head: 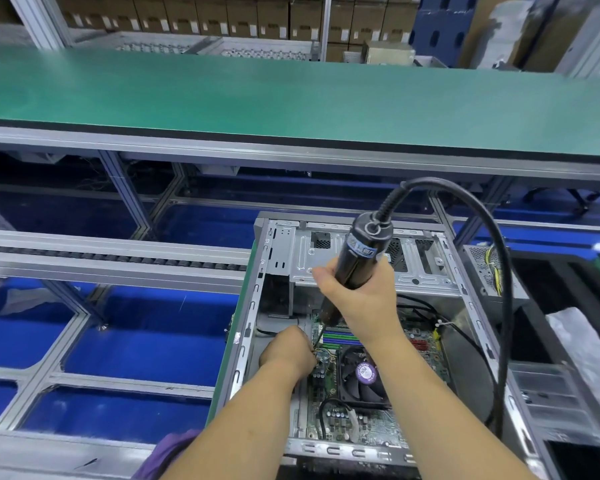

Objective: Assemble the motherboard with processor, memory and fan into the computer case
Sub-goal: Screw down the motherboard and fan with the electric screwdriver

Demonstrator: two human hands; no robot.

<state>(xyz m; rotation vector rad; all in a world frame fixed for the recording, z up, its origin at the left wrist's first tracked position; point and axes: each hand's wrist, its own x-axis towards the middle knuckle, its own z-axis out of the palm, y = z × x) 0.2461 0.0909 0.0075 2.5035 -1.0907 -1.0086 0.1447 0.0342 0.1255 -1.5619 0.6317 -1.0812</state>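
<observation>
Computer case [361, 258]: grey metal, side open, lying at the lower right of the view; its near edge is partly cut off by the two forearms and the bottom of the frame.

Motherboard [329, 424]: green, seated flat on the case floor, toward the near left corner of the case. Much of it is covered by the arms; small components are too fine to tell apart.

Fan [362, 379]: black, square frame, round purple label at its hub, mounted at the middle of the motherboard. Its right side is hidden under the right forearm. The processor cannot be seen.

Memory [343, 337]: green and purple slot strips just beyond the fan; whether modules sit in them cannot be told.

Right hand [357, 296]: fingers wrapped round the black barrel of an electric screwdriver [359, 258], held tilted, tip down toward the far left part of the motherboard. The bit is thin and partly blurred; where it touches is hard to make out.

Cable [492, 258]: black, rising from the screwdriver's top, arching right and down past the case's right edge; its lower end is lost behind the case wall.

Left hand [286, 353]: inside the case at its left wall, fingers curled beside the bit's tip. What they pinch, if anything, cannot be told.

Green bench top [291, 98]: runs across the far side, above the case.

Cardboard boxes [222, 15]: stacked at the top edge, cut off.
</observation>
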